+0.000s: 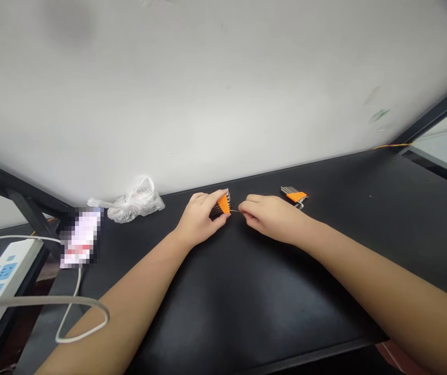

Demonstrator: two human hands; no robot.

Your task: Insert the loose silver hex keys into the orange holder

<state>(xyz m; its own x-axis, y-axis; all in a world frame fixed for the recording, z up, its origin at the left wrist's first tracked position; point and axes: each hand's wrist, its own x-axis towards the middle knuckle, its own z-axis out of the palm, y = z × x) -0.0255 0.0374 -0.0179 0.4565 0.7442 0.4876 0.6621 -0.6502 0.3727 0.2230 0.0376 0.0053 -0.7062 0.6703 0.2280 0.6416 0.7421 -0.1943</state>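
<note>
My left hand (198, 219) grips a hex key set with an orange plastic holder (223, 204), its several metal keys fanned out at the far side. My right hand (270, 219) pinches a thin metal hex key (234, 210) between its fingertips, and that key reaches across the small gap to the holder. Part of the set is hidden by my left fingers. A second hex key set with an orange holder (296, 196) lies on the black table top (247, 312), just beyond my right hand.
A white wall (208, 94) rises behind the table's far edge. Far left, a crumpled clear plastic bag (135, 203) and a pixelated phone (80, 237) lie on the table. A white power strip (0, 281) and white cable (78, 312) sit beyond the left edge.
</note>
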